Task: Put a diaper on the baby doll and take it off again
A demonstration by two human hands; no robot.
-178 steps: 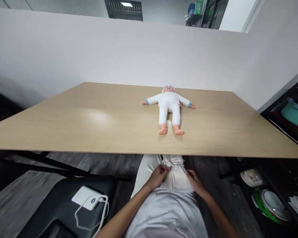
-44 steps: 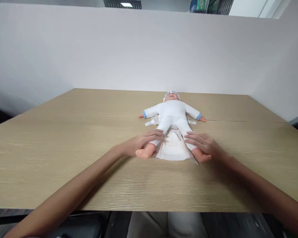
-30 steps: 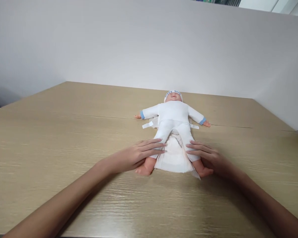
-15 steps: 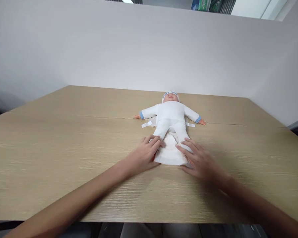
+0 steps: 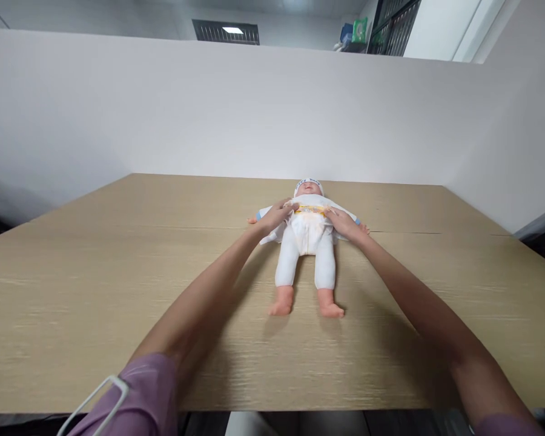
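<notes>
The doll (image 5: 326, 266) lies face-up on the table (image 5: 118, 284), its long axis running away from the person, head toward the wall (image 5: 236, 115), feet pointing back. The left hand (image 5: 280, 214) and right hand (image 5: 342, 221) touch the diaper's (image 5: 307, 231) upper corners; whether either grips cannot be told.

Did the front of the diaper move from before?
Yes. The diaper's front lay spread between the doll's legs; now it is folded up over the tummy, closer to the wall.
</notes>
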